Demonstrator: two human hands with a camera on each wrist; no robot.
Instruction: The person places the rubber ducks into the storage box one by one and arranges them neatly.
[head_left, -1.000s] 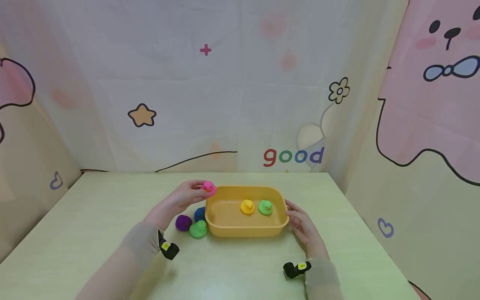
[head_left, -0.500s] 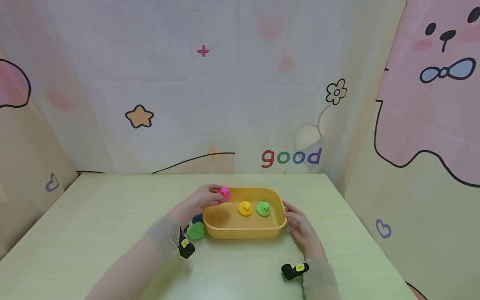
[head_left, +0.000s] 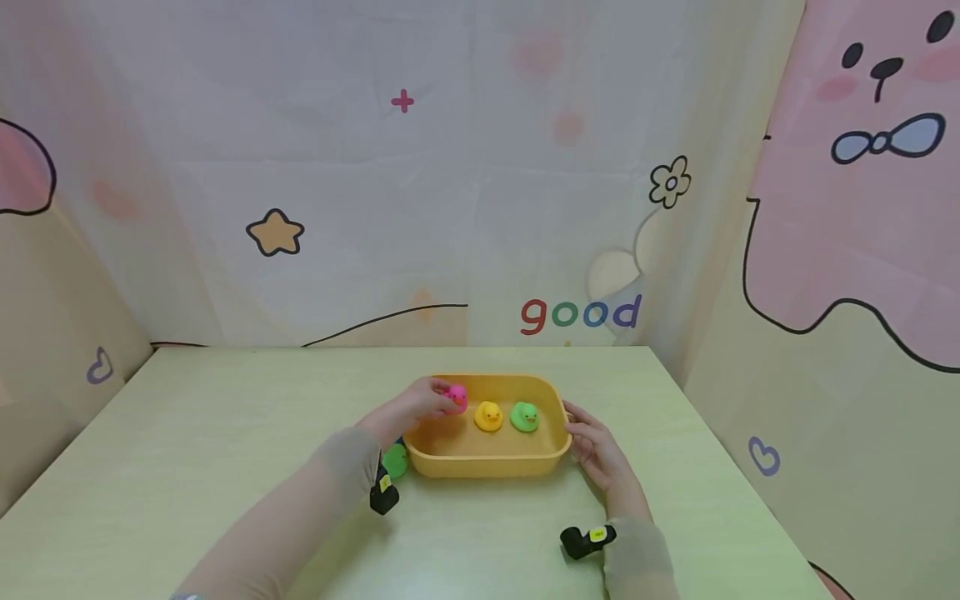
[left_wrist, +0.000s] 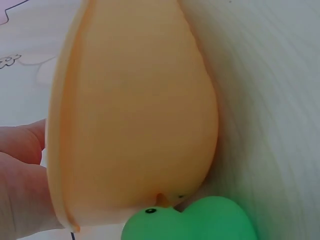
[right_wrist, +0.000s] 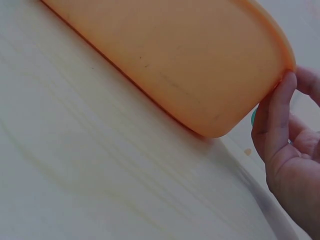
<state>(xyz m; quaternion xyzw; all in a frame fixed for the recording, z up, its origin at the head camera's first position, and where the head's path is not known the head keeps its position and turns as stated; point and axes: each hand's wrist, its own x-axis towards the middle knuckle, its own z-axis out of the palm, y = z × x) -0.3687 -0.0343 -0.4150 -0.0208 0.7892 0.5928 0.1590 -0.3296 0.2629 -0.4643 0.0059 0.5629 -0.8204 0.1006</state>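
My left hand (head_left: pixel 416 402) pinches a pink rubber duck (head_left: pixel 457 397) inside the left part of a yellow-orange plastic tub (head_left: pixel 487 467). Right of it in the tub sit a yellow rubber duck (head_left: pixel 489 416) and a light green rubber duck (head_left: pixel 525 416). My right hand (head_left: pixel 602 454) holds the tub's right end, fingertips at the rim, as the right wrist view also shows at the tub's corner (right_wrist: pixel 220 120). Outside the tub's left end stands another green duck (head_left: pixel 395 460), close to the wall in the left wrist view. Behind it, the blue duck is mostly hidden by my left wrist.
The tub stands on a pale wooden-looking table (head_left: pixel 480 542). A printed cloth backdrop (head_left: pixel 360 167) rises behind the table and along both sides. Black wrist cameras (head_left: pixel 587 542) sit on both of my wrists.
My left hand has carried the pink duck rightward from above the tub's left rim and down into it. The purple and blue ducks are now covered by my left arm. My right hand stays put.
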